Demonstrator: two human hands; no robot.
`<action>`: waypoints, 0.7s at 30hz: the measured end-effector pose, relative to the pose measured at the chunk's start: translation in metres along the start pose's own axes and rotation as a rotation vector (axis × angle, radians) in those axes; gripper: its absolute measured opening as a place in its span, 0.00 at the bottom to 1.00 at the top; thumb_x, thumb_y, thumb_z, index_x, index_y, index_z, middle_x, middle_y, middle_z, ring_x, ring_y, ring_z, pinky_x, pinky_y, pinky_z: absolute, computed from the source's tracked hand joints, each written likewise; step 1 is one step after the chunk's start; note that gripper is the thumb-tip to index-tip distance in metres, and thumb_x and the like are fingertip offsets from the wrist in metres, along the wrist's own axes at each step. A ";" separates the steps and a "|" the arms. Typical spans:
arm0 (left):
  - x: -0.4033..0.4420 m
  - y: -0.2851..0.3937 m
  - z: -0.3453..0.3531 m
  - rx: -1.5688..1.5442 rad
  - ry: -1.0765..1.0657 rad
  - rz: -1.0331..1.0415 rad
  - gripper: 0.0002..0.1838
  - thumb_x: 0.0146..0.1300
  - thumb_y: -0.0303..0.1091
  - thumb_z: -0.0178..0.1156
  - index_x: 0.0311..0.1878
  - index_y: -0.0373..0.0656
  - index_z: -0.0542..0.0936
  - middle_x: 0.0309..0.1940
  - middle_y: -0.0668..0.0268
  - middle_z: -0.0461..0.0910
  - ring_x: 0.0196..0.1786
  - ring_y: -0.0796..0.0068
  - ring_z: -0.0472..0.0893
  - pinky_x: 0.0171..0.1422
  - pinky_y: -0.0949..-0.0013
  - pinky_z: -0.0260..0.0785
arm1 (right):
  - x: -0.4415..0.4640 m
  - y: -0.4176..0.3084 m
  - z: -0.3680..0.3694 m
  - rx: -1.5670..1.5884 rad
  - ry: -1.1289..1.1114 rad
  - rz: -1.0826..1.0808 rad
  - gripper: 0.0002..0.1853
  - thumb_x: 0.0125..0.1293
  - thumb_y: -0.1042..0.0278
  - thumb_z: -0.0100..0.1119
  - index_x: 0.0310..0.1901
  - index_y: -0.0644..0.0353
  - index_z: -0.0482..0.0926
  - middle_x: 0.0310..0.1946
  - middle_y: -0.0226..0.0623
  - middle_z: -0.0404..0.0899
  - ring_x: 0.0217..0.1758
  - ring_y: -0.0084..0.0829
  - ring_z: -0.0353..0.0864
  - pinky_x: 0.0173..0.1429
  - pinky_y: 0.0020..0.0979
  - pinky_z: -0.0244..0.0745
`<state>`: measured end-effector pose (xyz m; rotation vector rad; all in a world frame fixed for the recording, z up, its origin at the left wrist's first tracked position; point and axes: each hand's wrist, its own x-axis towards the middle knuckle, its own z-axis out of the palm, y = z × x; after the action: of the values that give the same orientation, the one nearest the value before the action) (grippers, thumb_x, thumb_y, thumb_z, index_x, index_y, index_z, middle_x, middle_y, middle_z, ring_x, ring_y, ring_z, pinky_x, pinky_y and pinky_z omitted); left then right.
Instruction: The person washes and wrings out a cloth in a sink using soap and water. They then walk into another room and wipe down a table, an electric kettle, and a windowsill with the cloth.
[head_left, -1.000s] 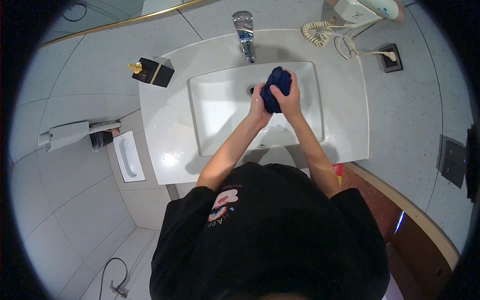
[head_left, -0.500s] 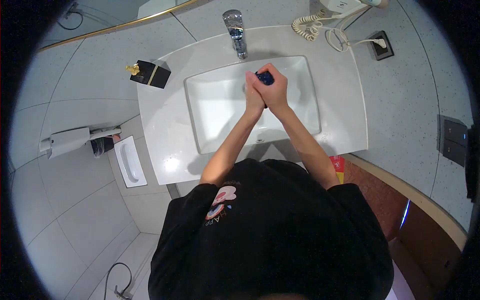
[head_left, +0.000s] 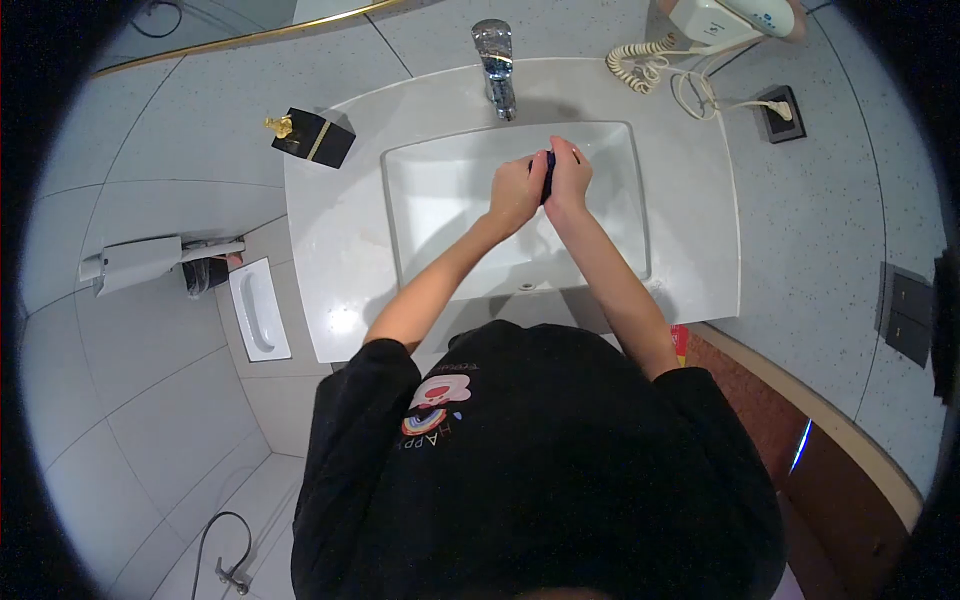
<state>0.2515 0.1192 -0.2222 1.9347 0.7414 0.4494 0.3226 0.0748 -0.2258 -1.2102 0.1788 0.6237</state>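
Note:
Over the white sink (head_left: 420, 230), my left hand (head_left: 516, 190) and my right hand (head_left: 570, 178) are pressed together. Between them is a small dark blue wad (head_left: 548, 178), probably cloth; most of it is hidden by the palms and fingers. Both hands are closed on it. The chrome faucet (head_left: 498, 70) stands just behind the hands, with no water visibly running from its spout.
A black bottle with a gold pump (head_left: 315, 138) stands on the counter (head_left: 330, 240) at the left. On the right wall, a hair dryer (head_left: 715, 20) with a coiled cord hangs near a black socket (head_left: 785, 113). A mirror edge (head_left: 250, 42) runs along the upper left.
My hands have turned from a clasp, one over the other, to side by side around the dark blue wad. The whole view has shifted slightly.

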 end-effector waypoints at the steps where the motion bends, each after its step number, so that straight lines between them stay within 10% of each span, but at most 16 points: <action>1: -0.001 0.002 0.004 -0.097 0.042 -0.033 0.26 0.66 0.48 0.39 0.30 0.36 0.78 0.24 0.50 0.78 0.30 0.51 0.77 0.35 0.60 0.67 | -0.002 -0.004 0.001 -0.117 -0.025 -0.114 0.08 0.58 0.65 0.58 0.29 0.60 0.74 0.24 0.30 0.72 0.27 0.21 0.70 0.35 0.27 0.68; 4: 0.002 0.016 0.026 -0.489 0.346 -0.010 0.24 0.68 0.47 0.38 0.36 0.36 0.76 0.28 0.55 0.78 0.33 0.61 0.77 0.38 0.63 0.66 | -0.014 -0.028 0.013 -0.325 0.035 -0.601 0.09 0.58 0.66 0.56 0.29 0.63 0.75 0.25 0.32 0.74 0.28 0.25 0.72 0.36 0.27 0.68; 8: -0.004 0.027 0.025 -0.631 0.244 -0.207 0.22 0.68 0.45 0.40 0.39 0.37 0.77 0.33 0.54 0.78 0.38 0.65 0.77 0.43 0.66 0.67 | -0.028 -0.021 -0.004 -0.438 -0.199 -0.811 0.09 0.60 0.67 0.54 0.26 0.63 0.75 0.24 0.30 0.75 0.27 0.24 0.71 0.35 0.26 0.68; 15: 0.000 0.048 0.007 0.274 0.060 0.071 0.20 0.59 0.49 0.48 0.30 0.41 0.78 0.20 0.55 0.78 0.25 0.51 0.79 0.30 0.56 0.70 | -0.013 -0.027 -0.012 0.458 -0.008 0.186 0.12 0.59 0.63 0.53 0.19 0.52 0.67 0.19 0.27 0.68 0.26 0.24 0.70 0.31 0.26 0.66; 21: 0.019 0.028 -0.007 0.493 -0.202 0.352 0.20 0.61 0.49 0.46 0.27 0.42 0.77 0.17 0.54 0.77 0.22 0.52 0.78 0.28 0.53 0.70 | 0.003 -0.016 -0.021 0.467 -0.085 0.496 0.10 0.56 0.61 0.50 0.20 0.50 0.67 0.21 0.28 0.71 0.28 0.28 0.72 0.36 0.32 0.69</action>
<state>0.2703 0.1274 -0.1940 2.5482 0.3999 0.2891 0.3380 0.0532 -0.2215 -0.6826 0.5325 0.9982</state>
